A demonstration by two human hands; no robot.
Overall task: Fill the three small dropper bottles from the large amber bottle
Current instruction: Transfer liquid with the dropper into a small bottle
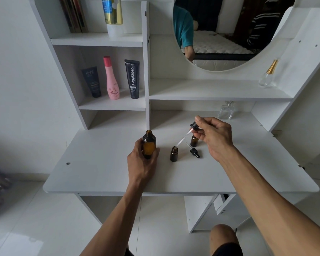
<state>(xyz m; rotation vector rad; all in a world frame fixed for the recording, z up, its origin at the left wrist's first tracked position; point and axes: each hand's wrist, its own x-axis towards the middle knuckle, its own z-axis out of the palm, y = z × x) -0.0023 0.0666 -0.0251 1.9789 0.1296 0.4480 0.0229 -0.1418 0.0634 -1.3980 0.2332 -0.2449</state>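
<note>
While the right fingers pinch: the dropper (189,133) by its black bulb, glass tip in the near small amber bottle's (173,154) mouth, apparently to dispense.
Right hand (213,134): raised, wrist bent down.
Left hand (142,160): wraps the uncapped large amber bottle (149,145), steadying it upright on the desk (100,172).
Second small bottle (194,140): behind; a spare dropper (194,152) lies beside.

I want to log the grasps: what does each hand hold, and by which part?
The left hand grips the large amber bottle around its body. The right hand pinches a dropper by its black cap, tip at a small bottle.
</note>
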